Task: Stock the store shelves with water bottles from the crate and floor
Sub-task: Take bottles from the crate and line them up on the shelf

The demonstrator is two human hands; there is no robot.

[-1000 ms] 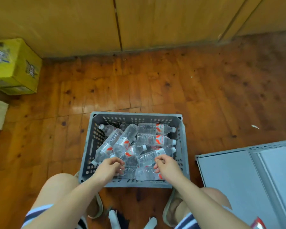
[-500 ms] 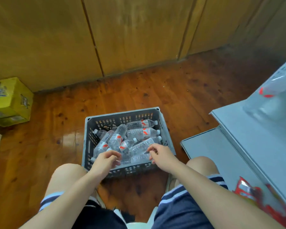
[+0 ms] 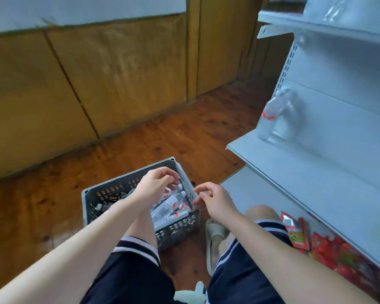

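Above the crate [image 3: 116, 185] we hold our left hand [image 3: 156, 185], fingers loosely curled, seemingly gripping nothing. Just right of the crate, our right hand [image 3: 215, 200] hangs likewise, empty. Water bottles [image 3: 169, 204] lie inside the crate.

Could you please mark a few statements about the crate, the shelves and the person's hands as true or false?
1. The grey crate sits on the wooden floor with water bottles lying in it. True.
2. The right hand grips a bottle. False: it holds nothing and hovers beside the crate's right wall.
3. A clear bottle with a red label stands upright on a grey shelf. True.
4. The red snack packets lie inside the crate. False: they lie on the bottom shelf, beside the right knee.
5. The left hand is above the crate, with its fingers loosely curled. True.
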